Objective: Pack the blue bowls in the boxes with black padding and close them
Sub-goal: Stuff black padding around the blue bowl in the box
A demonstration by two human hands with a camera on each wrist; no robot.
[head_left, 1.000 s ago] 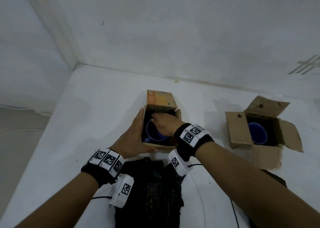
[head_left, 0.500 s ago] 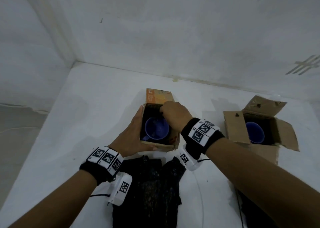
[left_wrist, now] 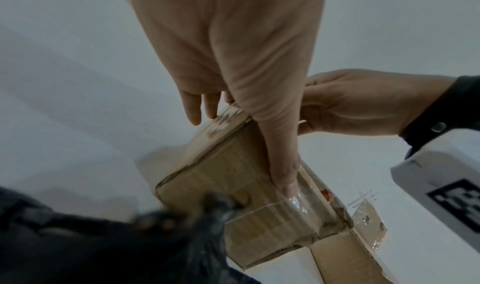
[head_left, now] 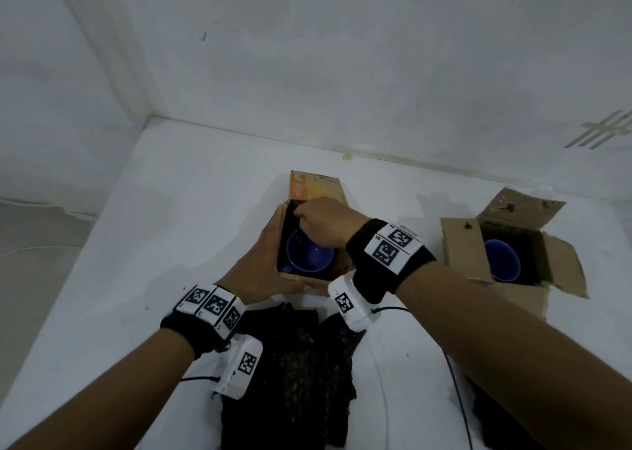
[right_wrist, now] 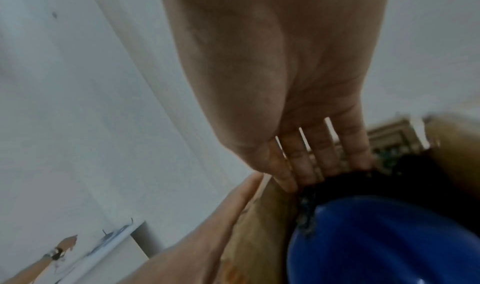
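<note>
L hand [head_left: 260,265] flat, fingers straight vs the near carton [head_left: 309,280] w/ blue bowl [head_left: 309,256] inside; R hand [head_left: 325,222], fingers reaching into black padding [right_wrist: 337,188], grip unclear, should tuck it evenly round the rim w/o tipping it.

On the white table [head_left: 171,210], a small cardboard box [head_left: 316,189] stands in the middle with a round blue bowl [head_left: 309,256] inside it. The left hand [head_left: 260,265] lies flat against the box's left side; the right hand [head_left: 325,220] reaches into its far end. A sheet of black padding [head_left: 301,364] lies just before the box. Well apart to the right stands a larger open cardboard box [head_left: 461,244], holding a second blue bowl [head_left: 502,259].
</note>
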